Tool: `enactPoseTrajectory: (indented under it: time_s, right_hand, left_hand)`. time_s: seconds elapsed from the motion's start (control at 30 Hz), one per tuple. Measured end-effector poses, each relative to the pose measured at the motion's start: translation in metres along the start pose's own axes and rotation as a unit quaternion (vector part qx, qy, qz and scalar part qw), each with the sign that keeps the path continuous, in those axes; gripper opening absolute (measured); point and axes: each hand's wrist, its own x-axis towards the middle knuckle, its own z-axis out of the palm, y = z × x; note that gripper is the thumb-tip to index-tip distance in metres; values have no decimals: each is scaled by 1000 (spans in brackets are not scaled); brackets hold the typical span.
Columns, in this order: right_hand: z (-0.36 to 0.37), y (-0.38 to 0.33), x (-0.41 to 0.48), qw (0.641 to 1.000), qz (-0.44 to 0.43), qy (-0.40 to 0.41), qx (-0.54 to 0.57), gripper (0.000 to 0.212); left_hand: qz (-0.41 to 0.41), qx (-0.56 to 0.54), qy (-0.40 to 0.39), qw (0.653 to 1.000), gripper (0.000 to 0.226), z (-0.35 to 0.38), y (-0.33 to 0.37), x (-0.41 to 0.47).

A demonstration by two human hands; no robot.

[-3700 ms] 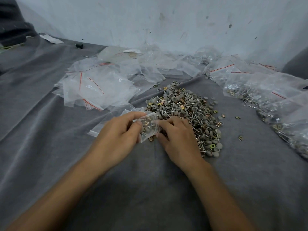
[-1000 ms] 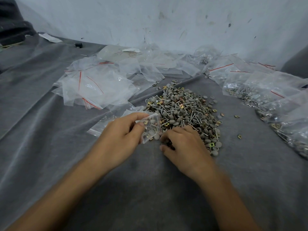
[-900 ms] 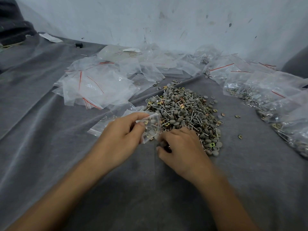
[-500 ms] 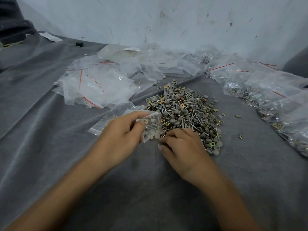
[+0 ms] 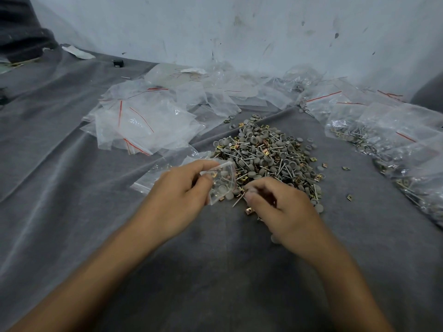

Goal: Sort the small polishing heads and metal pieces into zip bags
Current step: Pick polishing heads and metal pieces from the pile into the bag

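Observation:
A heap of grey polishing heads, pins and brass metal pieces [image 5: 266,154] lies on the grey cloth [image 5: 215,271] at the centre. My left hand [image 5: 177,195] pinches a small clear zip bag [image 5: 221,182] by its edge; the bag holds a few heads and brass pieces. My right hand [image 5: 280,207] sits at the heap's near edge with fingers curled, pinching a thin metal pin [image 5: 238,199] beside the bag's mouth. A loose brass piece [image 5: 248,211] lies under that hand.
Empty zip bags with red strips [image 5: 141,123] are piled at the left and back. Filled bags [image 5: 388,144] line the right side. Stray brass pieces [image 5: 348,197] dot the cloth right of the heap. A white wall stands behind.
My right hand drew a pin out of the heap's near edge and brought it towards the bag's mouth. The left hand with the bag stayed in place.

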Motion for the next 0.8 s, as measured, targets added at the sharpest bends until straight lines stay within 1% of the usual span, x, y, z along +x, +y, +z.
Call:
enactPoseTrajectory:
  time_s: [0.07, 0.1, 0.17, 0.27, 0.33, 0.4, 0.5, 0.6, 0.67, 0.73, 0.8]
  right_hand:
    - [0, -2, 0, 996, 4, 21, 82, 9]
    - [2, -4, 1, 995, -1, 26, 98, 10]
    - [9, -10, 3, 996, -22, 27, 82, 19]
    - [19, -14, 5, 998, -39, 0, 39, 32]
    - [21, -12, 5, 999, -35, -20, 3, 31]
    - [18, -9, 5, 999, -28, -40, -22, 28]
    - [12, -4, 3, 998, -15, -48, -29, 28]
    - [6, -1, 1, 997, -7, -56, -45, 25]
    - [5, 1, 0, 996, -2, -61, -64, 21]
    - [3, 2, -1, 994, 4, -66, -85, 19]
    - [3, 4, -1, 991, 8, -75, -108, 18]
  left_hand:
    - [-6, 3, -2, 1000, 31, 1, 0, 0]
    - [-8, 3, -4, 1000, 33, 1, 1, 0]
    - [0, 5, -17, 1000, 33, 2, 1, 0]
    - [12, -11, -43, 999, 30, 4, 1, -1]
    - [7, -23, -57, 998, 36, 4, -1, -1]
    - [6, -25, -60, 998, 33, 4, -3, -1]
    - [2, -12, -24, 1000, 29, -6, -5, 3]
    - [-9, 38, 44, 998, 29, -26, -9, 8]
    - [-26, 119, 76, 990, 24, -41, -14, 11]
    - [-47, 204, 64, 976, 18, -50, -17, 11]
    - [-55, 263, 24, 963, 15, -51, -18, 9]
